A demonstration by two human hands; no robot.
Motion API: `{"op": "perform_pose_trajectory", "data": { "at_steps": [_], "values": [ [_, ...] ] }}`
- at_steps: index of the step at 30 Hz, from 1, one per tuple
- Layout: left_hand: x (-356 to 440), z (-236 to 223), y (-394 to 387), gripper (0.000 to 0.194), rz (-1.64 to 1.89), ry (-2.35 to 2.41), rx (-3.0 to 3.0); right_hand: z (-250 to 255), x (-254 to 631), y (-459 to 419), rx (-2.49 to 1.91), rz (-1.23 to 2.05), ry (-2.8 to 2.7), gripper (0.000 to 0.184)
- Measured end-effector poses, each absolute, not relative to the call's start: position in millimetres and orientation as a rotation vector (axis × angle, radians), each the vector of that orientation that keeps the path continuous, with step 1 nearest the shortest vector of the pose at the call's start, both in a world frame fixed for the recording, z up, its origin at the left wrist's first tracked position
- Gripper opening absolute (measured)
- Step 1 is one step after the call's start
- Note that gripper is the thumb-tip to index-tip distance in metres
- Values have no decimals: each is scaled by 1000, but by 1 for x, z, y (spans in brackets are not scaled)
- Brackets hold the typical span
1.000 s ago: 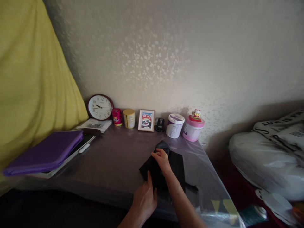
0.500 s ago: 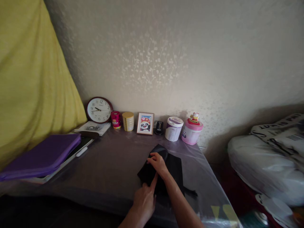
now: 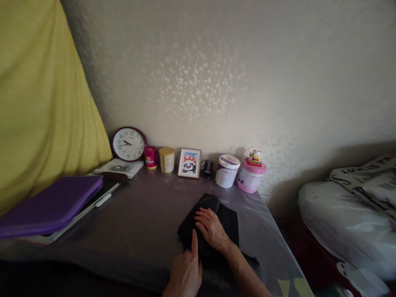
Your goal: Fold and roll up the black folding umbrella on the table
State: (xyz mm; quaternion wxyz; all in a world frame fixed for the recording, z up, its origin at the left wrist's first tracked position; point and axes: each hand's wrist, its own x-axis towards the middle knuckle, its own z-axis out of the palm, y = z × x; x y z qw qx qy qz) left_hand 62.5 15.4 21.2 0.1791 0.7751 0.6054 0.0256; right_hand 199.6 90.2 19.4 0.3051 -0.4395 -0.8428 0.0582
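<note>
A folded piece of black fabric (image 3: 230, 222) lies on the table, a thin dark cord or strap (image 3: 252, 259) trailing from its lower right side. Flat on top of it rests my right hand (image 3: 212, 229), its fingers stretched toward the upper left. My left hand (image 3: 187, 268) is at the near edge of the fabric, index finger extended and touching the cloth just below the right fingertips. Its other fingers are bent and partly hidden. Neither hand appears to grip anything.
Along the wall stand a clock (image 3: 129, 143), a red can (image 3: 150, 158), a yellow-lidded tin (image 3: 167, 160), a framed panda picture (image 3: 189, 163), a small black device (image 3: 207, 169) and two tubs. A purple folder (image 3: 52, 204) lies left. Plastic-wrapped bags (image 3: 346, 222) sit right of the table (image 3: 139, 231).
My right hand has gone from bent, pinching fingers to lying flat on the black fabric. My left index finger stays extended on the cloth. The view has shifted slightly.
</note>
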Motion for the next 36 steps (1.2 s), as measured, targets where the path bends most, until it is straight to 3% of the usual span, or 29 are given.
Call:
{"op": "perform_pose_trajectory", "data": {
  "at_steps": [13,16,21,30,36],
  "values": [
    [64,9,21,65,-4,1758,2079,21,222,177,-1634,-102,-2142,28],
    [64,7,21,65,16,1740,2081,25,210,163,-1588,-188,-2064,27],
    [64,10,18,64,34,1763,2099,21,194,136,-1257,6,-2362,25],
    [61,11,16,62,111,1748,2126,16,269,103,-1768,-131,-1554,31],
    [60,9,15,62,145,1774,2124,-6,287,53,-1974,133,-1369,38]
  ]
}}
